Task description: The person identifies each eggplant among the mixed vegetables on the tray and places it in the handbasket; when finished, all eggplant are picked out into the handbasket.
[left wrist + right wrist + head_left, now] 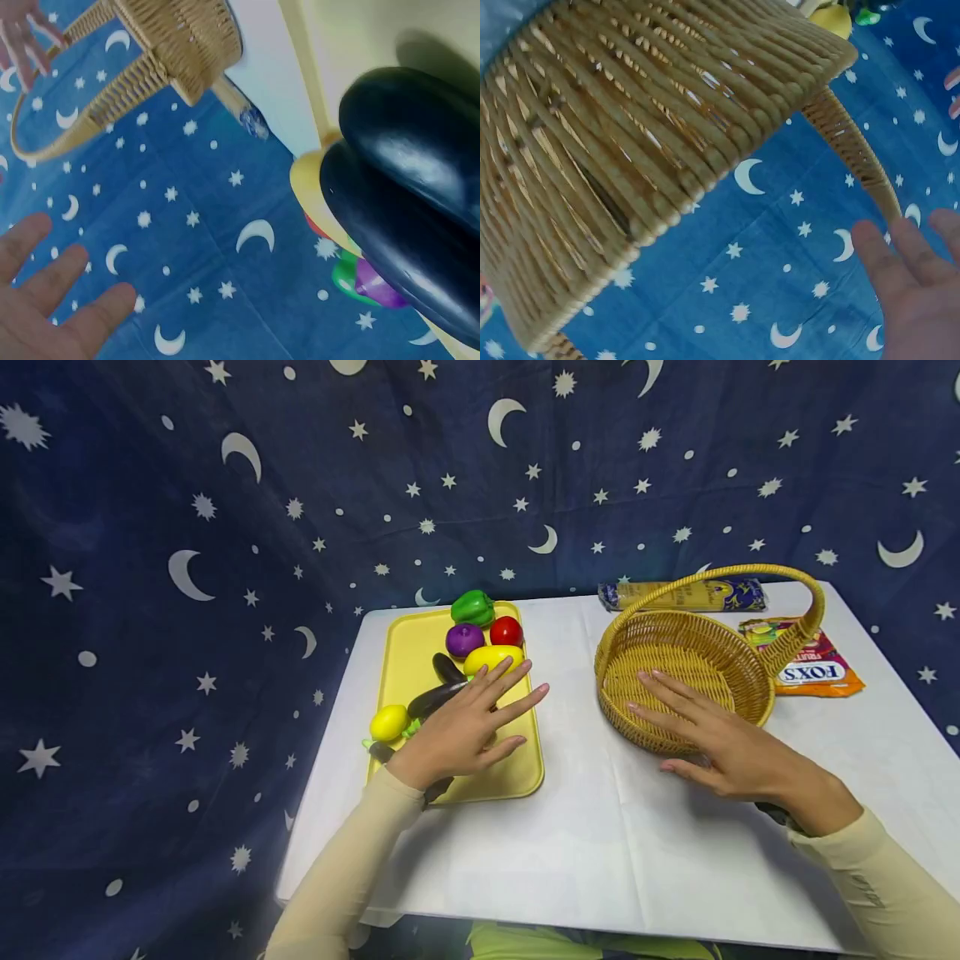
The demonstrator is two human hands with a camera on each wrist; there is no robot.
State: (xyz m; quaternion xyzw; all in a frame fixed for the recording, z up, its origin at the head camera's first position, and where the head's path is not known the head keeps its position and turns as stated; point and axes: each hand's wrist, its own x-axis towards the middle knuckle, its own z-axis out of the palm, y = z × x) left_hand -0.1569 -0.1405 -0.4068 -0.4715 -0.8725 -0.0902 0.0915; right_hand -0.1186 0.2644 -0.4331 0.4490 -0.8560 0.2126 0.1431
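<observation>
My left hand (463,727) hovers over the yellow tray (405,647) with fingers spread, holding nothing. Dark eggplants (435,700) lie beneath and beside it, partly hidden by the hand; up close in the left wrist view, two glossy eggplants (409,150) overlap. Just beyond the fingertips is a long yellow vegetable (491,657). My right hand (727,747) is spread out above the near side of the wicker basket (660,664) and grips nothing. The basket's woven side (630,127) fills much of the right wrist view, with the fingers (889,259) extended beside it.
On the tray also lie a green pepper (472,608), a purple vegetable (464,640), a red tomato (506,632) and a lemon (389,723). Behind the basket's tall handle (750,570) are a pasta packet (675,597) and a Fox's candy bag (817,672). A starry cloth (450,485) hangs behind the table.
</observation>
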